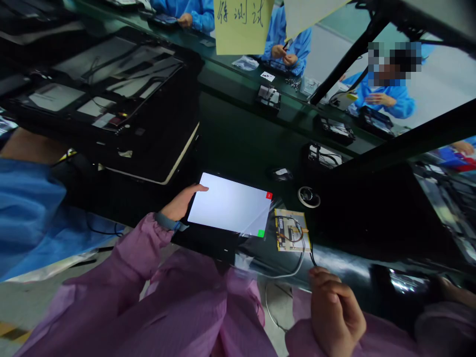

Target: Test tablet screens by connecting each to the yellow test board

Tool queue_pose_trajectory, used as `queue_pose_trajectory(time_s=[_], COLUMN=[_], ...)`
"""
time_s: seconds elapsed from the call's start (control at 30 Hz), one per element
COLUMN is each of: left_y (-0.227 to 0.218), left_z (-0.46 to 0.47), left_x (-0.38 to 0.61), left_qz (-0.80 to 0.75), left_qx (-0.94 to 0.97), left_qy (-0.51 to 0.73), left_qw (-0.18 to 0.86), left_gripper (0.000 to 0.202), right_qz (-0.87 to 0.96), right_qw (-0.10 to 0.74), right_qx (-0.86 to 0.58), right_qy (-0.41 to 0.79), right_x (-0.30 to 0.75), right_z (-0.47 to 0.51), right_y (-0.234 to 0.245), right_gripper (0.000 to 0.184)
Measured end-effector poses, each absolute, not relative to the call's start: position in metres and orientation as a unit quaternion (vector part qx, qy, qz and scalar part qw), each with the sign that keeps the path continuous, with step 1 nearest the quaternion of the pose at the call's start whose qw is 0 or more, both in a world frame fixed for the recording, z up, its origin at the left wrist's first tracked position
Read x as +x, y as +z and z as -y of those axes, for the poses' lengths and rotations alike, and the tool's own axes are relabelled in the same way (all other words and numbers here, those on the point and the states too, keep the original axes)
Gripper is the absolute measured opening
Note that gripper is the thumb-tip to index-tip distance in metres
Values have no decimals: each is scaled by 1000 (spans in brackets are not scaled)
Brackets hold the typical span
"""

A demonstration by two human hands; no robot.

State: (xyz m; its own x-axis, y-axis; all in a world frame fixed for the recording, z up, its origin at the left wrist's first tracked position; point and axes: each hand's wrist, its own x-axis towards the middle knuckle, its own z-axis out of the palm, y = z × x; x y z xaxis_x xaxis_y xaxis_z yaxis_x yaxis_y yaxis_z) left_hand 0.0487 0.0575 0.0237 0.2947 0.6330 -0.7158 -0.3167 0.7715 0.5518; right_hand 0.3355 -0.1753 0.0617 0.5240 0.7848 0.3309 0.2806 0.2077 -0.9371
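Note:
My left hand (182, 201) holds a tablet (230, 206) by its left edge, thumb over the screen. The screen is lit white, with a red square at its upper right corner and a green one at its lower right. Clear film hangs at the tablet's right end. Right of it lies a flat panel with yellow-taped edges (292, 230), a cable looped on top. My right hand (334, 312) is closed near the table's front edge, below that panel. A black cable (312, 258) runs down to its fingertips; whether they pinch it is hidden.
Stacked device housings (148, 134) stand at the left, beside a blue-sleeved arm (29, 198). A tape roll (308, 197) and a black mouse-like object (280, 173) lie beyond the panel. Several people in blue work across the table. A dark frame post (345, 59) slants at right.

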Motion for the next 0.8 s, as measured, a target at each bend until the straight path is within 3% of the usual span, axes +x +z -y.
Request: queue_pose_trajectory(time_s=[0.23, 0.33, 0.4, 0.6, 0.7, 0.8], left_y=[14, 11, 12, 21, 20, 19], left_z=[-60, -60, -60, -61, -62, -63], left_x=[48, 47, 48, 51, 52, 52], left_qz=[-507, -494, -482, -458, -460, -459], left_qx=[132, 142, 142, 118, 104, 94], left_qy=[327, 330, 331, 317, 312, 312], left_qw=[787, 792, 799, 822, 825, 826], left_gripper=[28, 32, 35, 42, 46, 48], right_qz=[516, 610, 666, 599, 612, 609], right_qw=[604, 494, 419, 338, 295, 318], right_qx=[-572, -597, -607, -723, -731, -724], right_qy=[203, 166, 112, -59, -65, -66], right_x=[278, 237, 223, 253, 271, 277], right_z=[120, 95, 90, 120, 131, 133], right_y=[41, 26, 14, -21, -25, -20], right_gripper=[12, 49, 57, 43, 39, 38])
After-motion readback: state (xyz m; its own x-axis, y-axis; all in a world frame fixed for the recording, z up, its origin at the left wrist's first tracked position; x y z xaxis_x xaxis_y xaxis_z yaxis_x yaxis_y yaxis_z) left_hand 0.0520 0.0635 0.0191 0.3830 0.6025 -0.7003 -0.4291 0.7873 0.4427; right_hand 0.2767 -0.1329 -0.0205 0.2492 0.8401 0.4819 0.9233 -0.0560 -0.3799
